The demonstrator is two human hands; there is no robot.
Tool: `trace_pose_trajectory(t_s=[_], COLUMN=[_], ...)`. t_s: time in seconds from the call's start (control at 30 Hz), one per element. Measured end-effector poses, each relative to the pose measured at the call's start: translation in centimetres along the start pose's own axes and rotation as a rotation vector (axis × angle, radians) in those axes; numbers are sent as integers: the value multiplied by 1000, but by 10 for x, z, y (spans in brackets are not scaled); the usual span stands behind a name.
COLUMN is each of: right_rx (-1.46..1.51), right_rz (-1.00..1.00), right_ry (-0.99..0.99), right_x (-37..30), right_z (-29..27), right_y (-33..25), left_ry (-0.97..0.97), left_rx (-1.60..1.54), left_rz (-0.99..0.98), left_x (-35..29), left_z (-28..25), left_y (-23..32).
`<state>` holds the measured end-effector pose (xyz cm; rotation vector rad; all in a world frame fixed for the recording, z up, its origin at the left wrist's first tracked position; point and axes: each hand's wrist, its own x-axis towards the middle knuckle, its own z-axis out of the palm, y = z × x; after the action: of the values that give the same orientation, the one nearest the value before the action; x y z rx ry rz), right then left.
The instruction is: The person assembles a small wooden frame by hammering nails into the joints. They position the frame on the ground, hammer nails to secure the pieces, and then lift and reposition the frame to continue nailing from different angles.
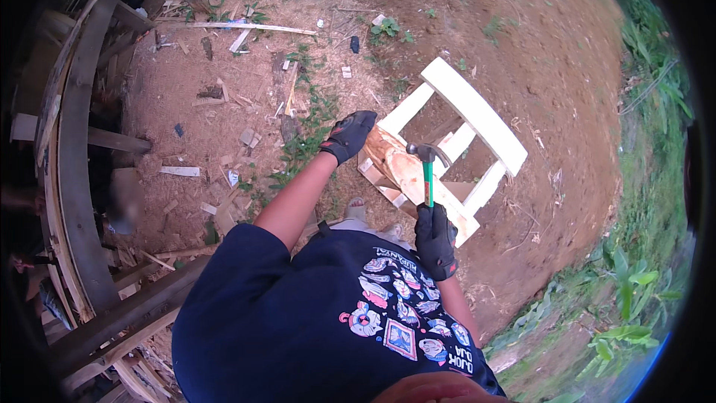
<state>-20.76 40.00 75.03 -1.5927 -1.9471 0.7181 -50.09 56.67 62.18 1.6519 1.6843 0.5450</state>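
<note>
A pale wooden chair (479, 121) stands in front of me, with a slatted back and a strongly grained seat (395, 160). My left hand (350, 136), in a dark glove, is closed at the left corner of the chair, around the edge where the seat meets the back; its fingertips are partly hidden. My right hand (435, 242), gloved too, grips the green handle of a claw hammer (428, 179). The dark hammer head is over the seat near the slats; whether it touches the wood I cannot tell. No nail can be made out.
Wood offcuts (250, 137) and sawdust are scattered on the ground to the left. A long thin strip (239, 27) lies farther off. Heavy timber framing (78, 149) runs along the left side, with a blurred person behind it. Bare sloping soil (574, 104) and green plants (623, 306) are on the right.
</note>
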Motion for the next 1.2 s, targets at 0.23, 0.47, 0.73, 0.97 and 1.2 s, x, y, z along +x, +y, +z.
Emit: trace_pose_trajectory(t_s=[0.23,0.47,0.73,0.97,1.2], right_rx=[235,-81,-56,314,-119], right_rz=[78,-14,124,126,53], right_ry=[224,-42,-35,182,-207], right_x=[35,31,-10,17,20], right_z=[0,15,10,-35,38], right_y=[-37,-19,3,-60,-2], left_ry=[-96,-87,-86,3,-35], left_rx=[-52,134,-78,15,4], left_rz=[27,146,-20,84,11], left_x=[3,4,3,3,6], left_z=[7,29,24,34,20], left_y=[-20,-51,-29,-58,-34])
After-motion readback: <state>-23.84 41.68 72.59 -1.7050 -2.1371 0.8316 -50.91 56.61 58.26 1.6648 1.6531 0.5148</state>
